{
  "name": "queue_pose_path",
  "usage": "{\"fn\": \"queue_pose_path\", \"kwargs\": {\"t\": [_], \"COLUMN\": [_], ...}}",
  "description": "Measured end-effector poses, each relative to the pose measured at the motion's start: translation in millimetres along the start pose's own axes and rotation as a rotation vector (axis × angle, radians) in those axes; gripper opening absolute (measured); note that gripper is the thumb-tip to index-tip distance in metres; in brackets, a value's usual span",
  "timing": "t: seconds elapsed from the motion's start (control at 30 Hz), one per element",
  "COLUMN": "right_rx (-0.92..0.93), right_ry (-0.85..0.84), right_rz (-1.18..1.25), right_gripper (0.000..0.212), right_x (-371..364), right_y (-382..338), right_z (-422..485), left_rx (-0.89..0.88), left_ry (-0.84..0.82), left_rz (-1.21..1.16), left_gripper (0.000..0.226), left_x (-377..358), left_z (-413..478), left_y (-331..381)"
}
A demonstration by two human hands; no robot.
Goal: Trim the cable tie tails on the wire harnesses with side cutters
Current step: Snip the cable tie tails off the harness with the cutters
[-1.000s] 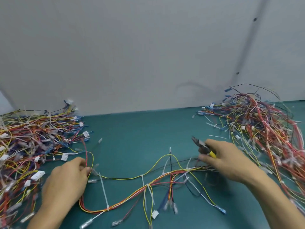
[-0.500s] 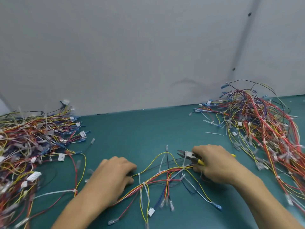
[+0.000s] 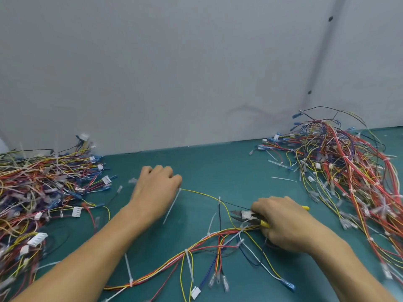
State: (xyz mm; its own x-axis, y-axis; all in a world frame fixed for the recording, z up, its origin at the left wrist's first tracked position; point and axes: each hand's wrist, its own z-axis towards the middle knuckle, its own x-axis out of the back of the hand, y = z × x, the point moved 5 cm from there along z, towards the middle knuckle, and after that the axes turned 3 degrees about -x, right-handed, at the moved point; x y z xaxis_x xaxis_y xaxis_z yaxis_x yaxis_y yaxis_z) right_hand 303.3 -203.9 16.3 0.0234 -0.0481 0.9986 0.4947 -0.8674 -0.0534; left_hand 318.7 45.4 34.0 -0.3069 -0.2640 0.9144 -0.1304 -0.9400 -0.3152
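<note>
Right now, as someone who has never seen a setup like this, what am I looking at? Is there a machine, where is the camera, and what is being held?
There is no machine here. These are a person's two bare hands, filmed by one wide camera worn on the head, looking forward and down. The surface is a teal table against a grey wall. A left heap and a right heap of coloured harnesses lie on it. Between the hands lies one wire harness with white cable tie tails sticking out. The left hand grips one end of it. The right hand holds yellow-handled side cutters, their tip close to the bundle.
</note>
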Motion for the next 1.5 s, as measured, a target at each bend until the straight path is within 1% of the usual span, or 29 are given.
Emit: {"fn": "queue_pose_path", "kwargs": {"t": [0.1, 0.17, 0.2, 0.27, 0.3, 0.37, 0.43, 0.5, 0.57, 0.67, 0.73, 0.83, 0.87, 0.93, 1.0, 1.07, 1.13, 1.17, 1.27, 1.3, 1.4, 1.5], "right_rx": [0.005, -0.001, -0.01, -0.051, -0.073, -0.114, -0.127, -0.139, -0.167, -0.253, -0.296, -0.289, -0.269, -0.23, -0.21, -0.191, -0.154, -0.136, -0.106, -0.1, -0.085, -0.09], "right_ry": [-0.003, -0.015, -0.021, -0.012, 0.02, 0.118, 0.203, 0.203, 0.164, 0.184, 0.124, -0.021, -0.033, -0.006, 0.013, -0.018, -0.046, -0.052, -0.053, -0.052, -0.046, -0.056], "right_rz": [0.034, 0.089, 0.141, 0.284, 0.338, 0.371, 0.349, 0.352, 0.323, 0.249, 0.254, 0.325, 0.31, 0.2, 0.066, 0.021, -0.013, -0.047, -0.133, -0.148, -0.172, -0.153], "right_gripper": [0.018, 0.013, 0.011, 0.023, 0.027, 0.025, 0.022, 0.03, 0.037, 0.044, 0.04, 0.036, 0.034, 0.028, 0.031, 0.035, 0.032, 0.03, 0.024, 0.023, 0.021, 0.024], "right_x": [-1, 0, 1, 6, 11, 22, 30, 34, 36, 41, 40, 34, 32, 29, 27, 24, 20, 18, 14, 13, 10, 8], "right_y": [0, 1, 3, 8, 12, 14, 13, 10, 6, 7, 10, 16, 17, 19, 21, 23, 21, 20, 17, 16, 13, 12], "right_z": [1, 1, 0, -2, -4, -7, -9, -11, -14, -20, -23, -28, -30, -32, -34, -35, -36, -36, -34, -34, -32, -31], "left_rx": [0.007, 0.034, 0.057, 0.109, 0.125, 0.134, 0.097, 0.039, -0.006, -0.006, -0.029, -0.018, -0.004, -0.01, -0.058, -0.091, -0.087, -0.075, -0.015, 0.003, 0.049, 0.055], "left_ry": [-0.103, -0.108, -0.08, 0.001, 0.059, 0.167, 0.171, 0.084, -0.002, -0.049, -0.011, 0.132, 0.184, 0.205, 0.139, 0.036, -0.06, -0.078, -0.029, -0.01, -0.01, -0.04], "left_rz": [-0.088, -0.172, -0.221, -0.334, -0.413, -0.628, -0.776, -0.802, -0.764, -0.721, -0.739, -0.95, -0.995, -1.011, -0.991, -0.964, -0.965, -0.996, -1.109, -1.127, -1.187, -1.207], "left_gripper": [0.018, 0.019, 0.021, 0.025, 0.025, 0.02, 0.017, 0.023, 0.026, 0.027, 0.031, 0.043, 0.04, 0.028, 0.02, 0.023, 0.026, 0.024, 0.006, 0.004, 0.007, 0.009], "left_x": [-23, -27, -22, -7, 2, 21, 35, 37, 32, 29, 36, 58, 64, 67, 62, 48, 32, 26, 16, 15, 10, 9], "left_z": [10, 10, 8, -2, -9, -29, -50, -68, -80, -89, -89, -79, -72, -57, -40, -29, -24, -24, -25, -25, -25, -24], "left_y": [11, 13, 12, 10, 11, 20, 37, 59, 73, 74, 72, 72, 72, 79, 91, 102, 109, 111, 112, 112, 110, 110]}}
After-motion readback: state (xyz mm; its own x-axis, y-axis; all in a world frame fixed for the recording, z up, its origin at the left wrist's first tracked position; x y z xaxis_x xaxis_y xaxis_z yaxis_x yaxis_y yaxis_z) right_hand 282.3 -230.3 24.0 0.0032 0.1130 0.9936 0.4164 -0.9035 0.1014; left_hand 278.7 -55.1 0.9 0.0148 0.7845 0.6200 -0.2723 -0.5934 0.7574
